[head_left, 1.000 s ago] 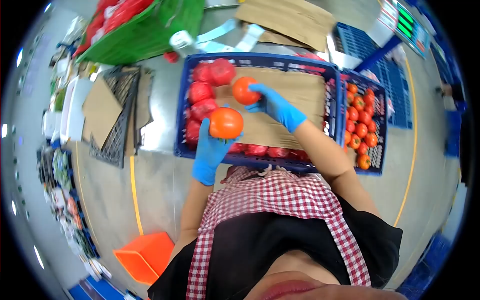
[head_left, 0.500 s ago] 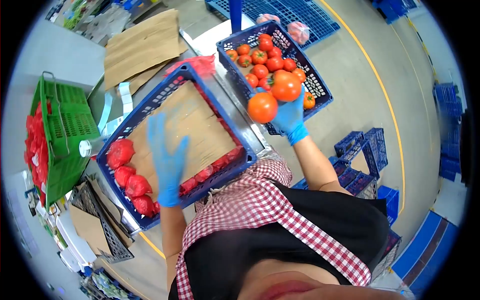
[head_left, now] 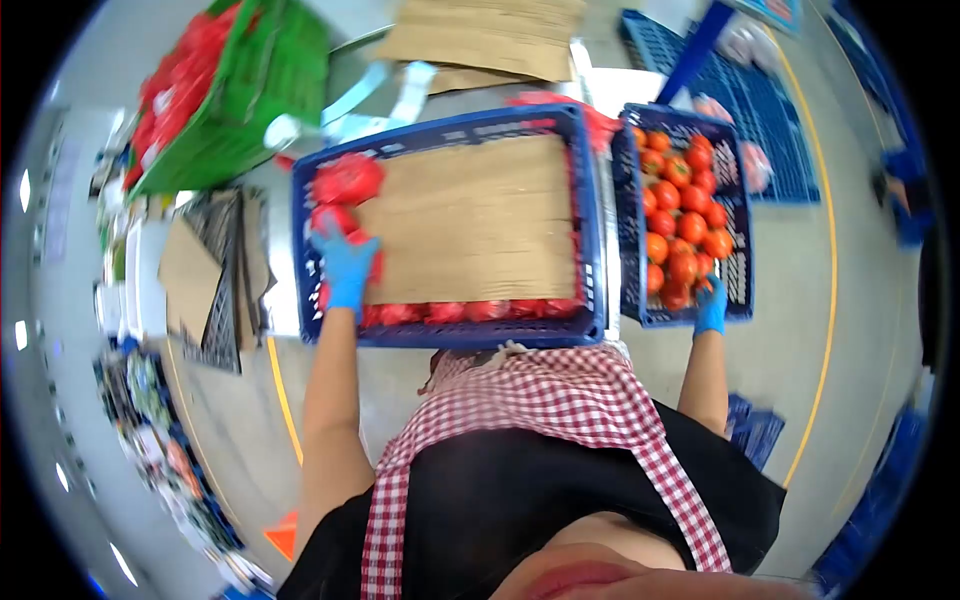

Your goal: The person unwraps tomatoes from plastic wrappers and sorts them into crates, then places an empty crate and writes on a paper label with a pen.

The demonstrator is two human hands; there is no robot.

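My left hand (head_left: 346,270), in a blue glove, is at the left end of a large blue crate (head_left: 450,338). Its thumb and fingers are closed around part of a red mesh bag (head_left: 340,220). More red bags line the crate's left and near sides beside a flat cardboard sheet (head_left: 470,220). My right hand (head_left: 711,305), also gloved, reaches into the near right corner of a smaller blue crate (head_left: 740,215) of loose tomatoes (head_left: 692,197). Its fingers curl against a tomato (head_left: 704,284); the fingertips are partly hidden.
A green crate (head_left: 265,110) filled with red mesh bags stands at the upper left. Cardboard sheets (head_left: 480,40) lie beyond the large crate. A blue pallet (head_left: 775,120) is on the floor at the right, and a blue post (head_left: 700,50) rises behind the tomato crate.
My left hand has moved from above the cardboard onto the red bags. My right hand, earlier raised with two tomatoes, is now down in the tomato crate. The head view has turned.
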